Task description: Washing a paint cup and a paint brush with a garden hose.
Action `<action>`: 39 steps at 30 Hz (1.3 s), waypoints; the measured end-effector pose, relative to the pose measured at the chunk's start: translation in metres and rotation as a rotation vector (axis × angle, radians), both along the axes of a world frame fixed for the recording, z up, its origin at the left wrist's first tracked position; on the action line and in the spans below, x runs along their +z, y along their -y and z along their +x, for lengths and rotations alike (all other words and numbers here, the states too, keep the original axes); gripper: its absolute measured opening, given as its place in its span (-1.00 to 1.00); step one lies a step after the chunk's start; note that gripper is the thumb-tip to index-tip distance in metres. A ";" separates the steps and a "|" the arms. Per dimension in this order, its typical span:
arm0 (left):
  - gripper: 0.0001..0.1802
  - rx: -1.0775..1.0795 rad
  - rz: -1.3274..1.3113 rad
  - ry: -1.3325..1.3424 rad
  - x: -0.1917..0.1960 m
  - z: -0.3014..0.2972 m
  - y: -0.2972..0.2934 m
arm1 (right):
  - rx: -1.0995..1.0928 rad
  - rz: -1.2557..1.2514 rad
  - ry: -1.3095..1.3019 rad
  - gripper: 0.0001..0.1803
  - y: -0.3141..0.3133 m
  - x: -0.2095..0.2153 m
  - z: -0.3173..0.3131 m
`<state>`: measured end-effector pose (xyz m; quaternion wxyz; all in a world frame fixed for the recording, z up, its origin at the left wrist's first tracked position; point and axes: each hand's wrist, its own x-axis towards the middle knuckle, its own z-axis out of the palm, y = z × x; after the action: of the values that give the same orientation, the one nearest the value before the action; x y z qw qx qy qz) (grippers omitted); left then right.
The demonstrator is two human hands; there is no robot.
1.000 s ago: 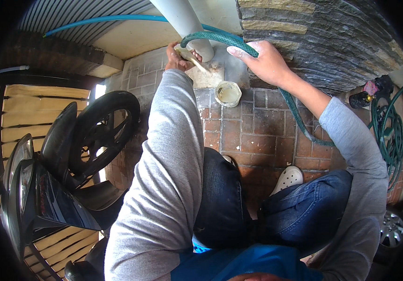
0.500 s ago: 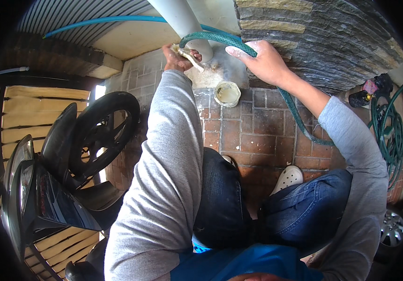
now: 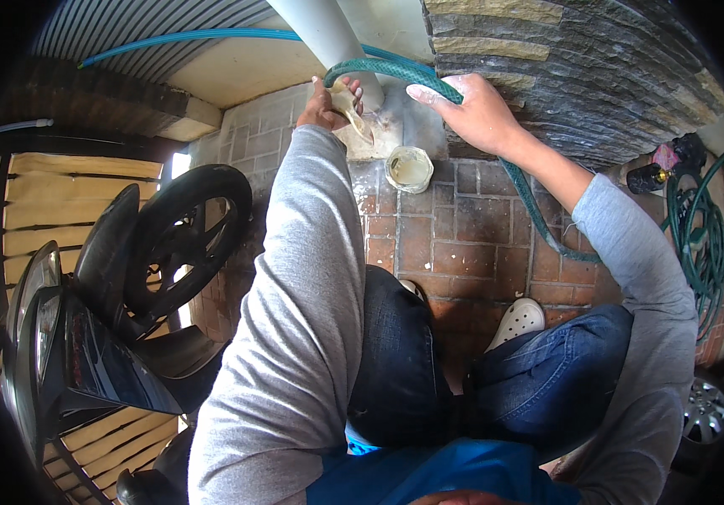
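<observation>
My right hand (image 3: 473, 111) is closed around a green braided hose (image 3: 396, 71), the thumb lying along it. From that grip the hose arches left and bends down to an end at my left hand (image 3: 320, 108). My left hand holds a thin, limp cream-coloured piece (image 3: 348, 108), its fingertips curling up behind it; I cannot tell whether it is cloth or rubber. Whitish residue marks my right thumb and fingers. Just below my hands, a small round tub (image 3: 409, 169) with pale contents stands on the brick floor.
A white pipe (image 3: 316, 34) rises from a grey concrete base behind my hands. A stone-clad wall (image 3: 547, 76) stands at the right, with coiled green hose (image 3: 694, 227) beyond. A motorcycle wheel (image 3: 189, 240) is close on my left. A blue hose (image 3: 202, 35) runs along the back.
My left hand has turned, so the cream piece shows a broader face and its fingers are more spread. My right hand and the green hose are almost unmoved.
</observation>
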<state>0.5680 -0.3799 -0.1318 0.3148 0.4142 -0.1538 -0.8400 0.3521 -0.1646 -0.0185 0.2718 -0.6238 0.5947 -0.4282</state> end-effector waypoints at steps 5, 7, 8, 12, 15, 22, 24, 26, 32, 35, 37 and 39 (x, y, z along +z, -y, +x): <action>-0.48 -0.040 -0.101 -0.054 -0.006 0.005 0.006 | 0.006 -0.015 -0.003 -0.48 0.000 0.003 -0.002; -0.71 0.103 -0.078 -0.028 -0.004 0.006 0.004 | 0.002 0.079 -0.054 -0.60 0.000 0.005 -0.003; -0.71 0.078 -0.144 -0.069 -0.003 0.006 0.002 | 0.018 0.070 -0.044 -0.60 0.000 0.006 -0.004; -0.85 0.172 -0.117 0.225 0.004 0.000 -0.006 | 0.010 0.072 -0.037 -0.60 0.000 0.006 -0.003; -0.81 0.236 -0.052 0.268 0.008 -0.001 -0.006 | 0.015 0.078 -0.036 -0.60 0.000 0.006 -0.003; -0.75 0.238 0.051 0.115 0.000 0.005 -0.001 | -0.007 0.027 -0.004 -0.49 -0.002 0.004 0.002; -0.69 0.200 -0.023 0.114 -0.002 0.006 0.002 | 0.009 0.037 -0.011 -0.56 -0.001 0.005 -0.001; -0.61 0.165 -0.052 0.106 -0.003 0.008 0.006 | 0.015 0.084 -0.027 -0.59 -0.001 0.007 -0.003; -0.86 0.029 -0.023 0.072 -0.004 0.009 0.008 | 0.012 -0.017 0.002 -0.50 0.000 0.002 0.000; -0.91 0.171 -0.033 0.178 -0.003 0.006 -0.001 | 0.007 0.011 -0.009 -0.52 0.000 -0.001 -0.002; -0.92 -0.023 0.065 0.348 0.001 0.005 -0.004 | 0.009 0.042 -0.026 -0.51 0.002 0.000 -0.005; -0.92 -0.218 -0.072 0.560 0.008 0.009 -0.003 | 0.010 0.038 -0.035 -0.50 0.002 0.002 -0.008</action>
<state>0.5773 -0.3766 -0.1238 0.1829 0.5993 -0.3078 -0.7160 0.3439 -0.1666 -0.0162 0.2755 -0.6287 0.6043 -0.4044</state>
